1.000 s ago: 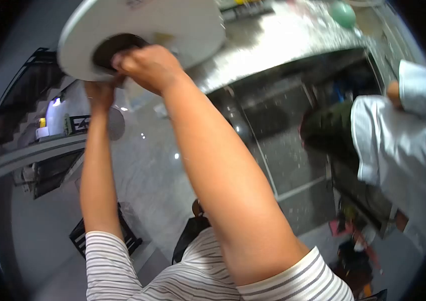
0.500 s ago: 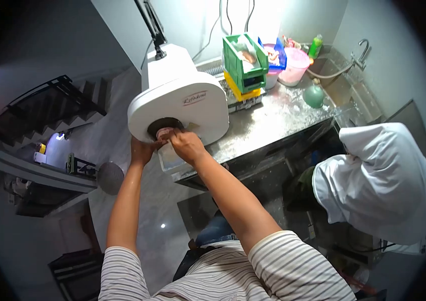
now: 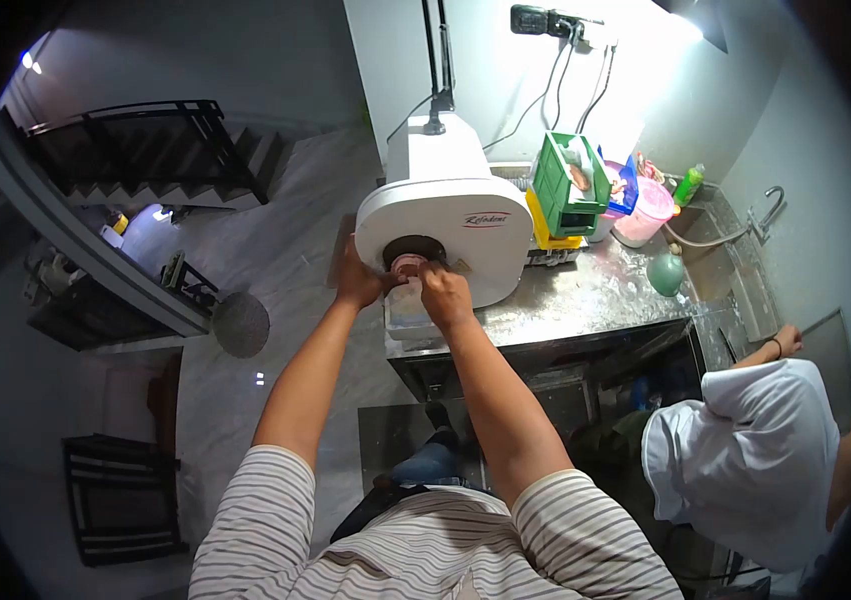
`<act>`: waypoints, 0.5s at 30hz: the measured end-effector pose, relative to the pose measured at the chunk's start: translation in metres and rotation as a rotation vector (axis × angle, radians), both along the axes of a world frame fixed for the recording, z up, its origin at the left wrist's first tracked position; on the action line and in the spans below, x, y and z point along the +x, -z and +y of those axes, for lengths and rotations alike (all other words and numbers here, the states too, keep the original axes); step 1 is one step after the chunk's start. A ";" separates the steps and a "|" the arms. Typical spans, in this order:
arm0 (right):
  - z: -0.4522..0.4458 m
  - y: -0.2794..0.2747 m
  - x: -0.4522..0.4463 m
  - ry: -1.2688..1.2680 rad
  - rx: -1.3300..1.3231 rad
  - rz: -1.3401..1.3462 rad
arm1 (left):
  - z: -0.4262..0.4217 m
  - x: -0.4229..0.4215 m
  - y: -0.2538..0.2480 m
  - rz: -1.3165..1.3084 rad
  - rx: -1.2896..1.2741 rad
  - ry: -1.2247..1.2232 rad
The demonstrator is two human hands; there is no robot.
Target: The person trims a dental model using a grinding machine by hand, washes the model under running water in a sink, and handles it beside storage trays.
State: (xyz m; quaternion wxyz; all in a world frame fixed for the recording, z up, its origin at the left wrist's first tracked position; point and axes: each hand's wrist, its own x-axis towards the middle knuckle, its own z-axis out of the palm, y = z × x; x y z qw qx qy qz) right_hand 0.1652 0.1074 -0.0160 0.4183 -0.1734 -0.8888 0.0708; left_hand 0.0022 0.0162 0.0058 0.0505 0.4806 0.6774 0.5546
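At the round dark opening of a white bench machine (image 3: 500, 265), both my hands meet around a small pink piece that looks like a dental cast (image 3: 408, 263). My left hand (image 3: 360, 280) comes in from the left side of the opening. Its thumb presses on the cast, while its other fingers lie along the machine's left edge and are partly hidden. My right hand (image 3: 445, 295) is closed, its curled fingers pinching the right side of the cast. Below the opening is a pale tray (image 3: 410, 312).
On the wet metal counter (image 3: 555, 300) stand a green bin (image 3: 570, 190), a yellow bin (image 3: 542, 220) and a pink bucket (image 3: 645, 215). A green bowl (image 3: 664, 274) lies near the sink (image 3: 710, 250). A person in a white shirt (image 3: 755, 450) is at my right.
My view has shifted, so machine and counter appear further right. Both hands stay at the opening with the pink cast. The other person's forearm now shows near the sink.
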 end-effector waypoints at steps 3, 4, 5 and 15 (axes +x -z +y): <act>-0.001 -0.001 0.000 0.007 0.001 0.016 | 0.002 -0.007 0.009 0.060 -0.054 -0.040; -0.001 -0.001 0.001 0.004 0.001 0.036 | 0.003 -0.008 0.010 0.056 -0.056 -0.042; -0.001 -0.002 0.001 0.001 0.003 0.031 | 0.004 -0.010 0.012 0.084 -0.049 -0.036; 0.003 0.003 -0.001 0.013 -0.005 0.015 | -0.001 -0.008 0.001 0.204 -0.054 -0.016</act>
